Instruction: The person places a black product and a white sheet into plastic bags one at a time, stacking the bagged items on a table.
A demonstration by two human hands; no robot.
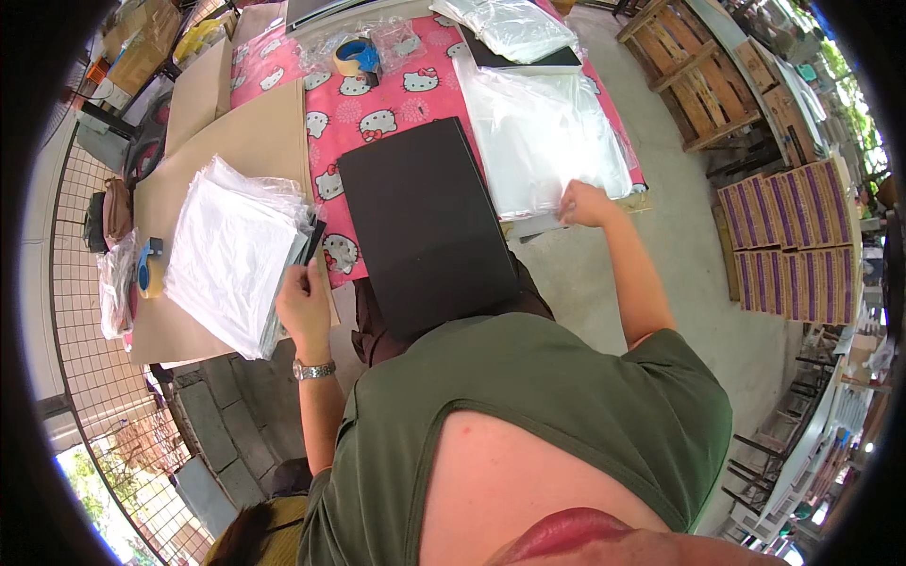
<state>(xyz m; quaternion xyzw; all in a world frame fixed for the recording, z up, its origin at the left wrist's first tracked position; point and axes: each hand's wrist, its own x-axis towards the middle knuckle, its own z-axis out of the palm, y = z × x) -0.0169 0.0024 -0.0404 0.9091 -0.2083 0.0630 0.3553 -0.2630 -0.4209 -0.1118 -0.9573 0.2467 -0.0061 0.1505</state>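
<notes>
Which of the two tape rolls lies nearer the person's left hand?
The blue tape dispenser on the brown cardboard, beside the white bag stack; the other roll lies far up the pink tablecloth.

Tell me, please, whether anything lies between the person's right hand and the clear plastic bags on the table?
Nothing visible does: the right hand already rests on the near edge of the clear plastic bags; the black board lies off to its left.

The black board [425, 226] looked matt and smooth; the clear bags [538, 132] were glossy plastic (crinkled at the edges), the tablecloth [377, 104] a printed, slightly shiny sheet.
</notes>
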